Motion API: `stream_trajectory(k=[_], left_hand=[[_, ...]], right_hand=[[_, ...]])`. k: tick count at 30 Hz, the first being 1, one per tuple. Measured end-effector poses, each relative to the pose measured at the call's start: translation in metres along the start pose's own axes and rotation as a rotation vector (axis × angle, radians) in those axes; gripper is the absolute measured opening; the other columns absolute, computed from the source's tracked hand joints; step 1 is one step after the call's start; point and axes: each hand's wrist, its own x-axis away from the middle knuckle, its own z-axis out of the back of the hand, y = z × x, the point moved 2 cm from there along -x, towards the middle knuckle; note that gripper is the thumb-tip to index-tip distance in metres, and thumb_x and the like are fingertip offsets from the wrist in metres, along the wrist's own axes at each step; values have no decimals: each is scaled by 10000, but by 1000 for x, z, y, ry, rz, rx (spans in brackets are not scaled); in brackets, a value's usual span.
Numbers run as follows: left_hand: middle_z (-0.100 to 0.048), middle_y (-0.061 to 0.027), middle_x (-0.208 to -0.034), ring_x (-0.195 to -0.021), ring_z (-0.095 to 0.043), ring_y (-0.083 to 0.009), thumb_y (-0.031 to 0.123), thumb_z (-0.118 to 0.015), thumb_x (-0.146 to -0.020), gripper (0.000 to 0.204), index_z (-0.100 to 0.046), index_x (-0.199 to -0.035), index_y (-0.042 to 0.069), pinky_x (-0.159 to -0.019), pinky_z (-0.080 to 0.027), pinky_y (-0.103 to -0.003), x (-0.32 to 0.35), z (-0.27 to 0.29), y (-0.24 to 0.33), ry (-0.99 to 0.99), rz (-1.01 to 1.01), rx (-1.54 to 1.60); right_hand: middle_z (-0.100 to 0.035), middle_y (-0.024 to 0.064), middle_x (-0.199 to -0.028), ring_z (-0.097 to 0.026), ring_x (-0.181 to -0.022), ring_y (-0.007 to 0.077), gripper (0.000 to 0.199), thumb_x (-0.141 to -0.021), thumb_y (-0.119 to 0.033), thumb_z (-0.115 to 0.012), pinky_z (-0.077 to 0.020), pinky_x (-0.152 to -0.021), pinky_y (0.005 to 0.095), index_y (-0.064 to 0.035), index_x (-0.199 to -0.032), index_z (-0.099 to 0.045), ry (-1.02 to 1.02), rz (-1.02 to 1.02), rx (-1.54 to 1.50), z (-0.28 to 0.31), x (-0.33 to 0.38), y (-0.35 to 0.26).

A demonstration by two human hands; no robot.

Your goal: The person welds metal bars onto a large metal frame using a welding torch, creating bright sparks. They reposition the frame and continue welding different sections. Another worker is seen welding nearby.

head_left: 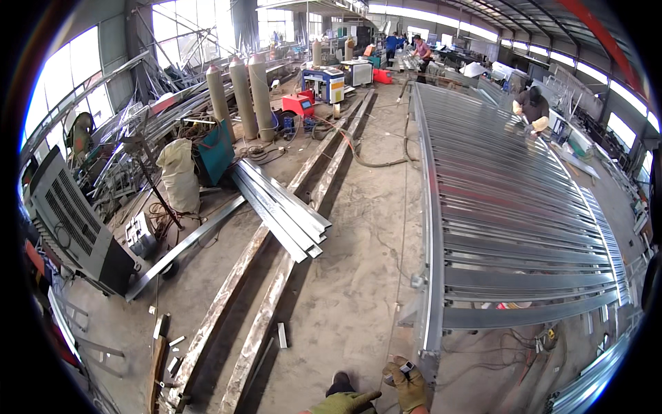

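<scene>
My left hand (343, 403), in a yellow-green work glove, is at the lower edge with one finger stretched toward the right hand. Nothing shows in it; its lower part is cut off. Beside it my right hand (408, 386), in a tan-yellow glove, has its fingers curled. Small pale grey bits show at its fingertips, too small to name. The right hand is close to the near end of the long side beam (432, 290) of a large metal frame. Many parallel grey metal slats (517, 279) cross that frame. A dark shoe (340, 379) shows beyond my left hand.
Two long rails (265, 314) run along the floor at left, with a stack of metal strips (283, 210) across them. Gas cylinders (261, 96), a red machine (298, 105) and cables stand beyond. A co-worker (532, 109) leans over the frame's far right side.
</scene>
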Motion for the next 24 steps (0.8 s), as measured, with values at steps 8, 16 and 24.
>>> stream_trajectory(k=[8,16,24], left_hand=[[-737,-222,-1258,-1101,-728,-397,403,-649,-1032,534,-640,-1447,68,-937,-580,-475,-95,188,-83,76,282,-98],[-704,-217,-1388,-1267,-685,-379,501,-626,-1015,666,-566,-1542,98,-1064,-533,-440,-240,348,-119,95,413,120],[-731,-213,-1336,-1230,-704,-338,408,-681,-1037,609,-596,-1520,47,-1037,-539,-432,-476,447,-207,-124,317,451]], right_hand=[[-759,69,-1151,-729,-1004,163,474,-1065,-305,-707,-596,-882,323,-10,-1423,-612,-5,-67,-178,-113,-164,-72],[-743,94,-1294,-711,-1163,178,458,-1053,-84,-704,-579,-958,312,-12,-1486,-574,-155,184,-158,-168,-394,-198],[-718,63,-1265,-702,-1030,146,437,-982,46,-687,-595,-946,303,-31,-1411,-651,-39,309,-18,-186,-654,-281]])
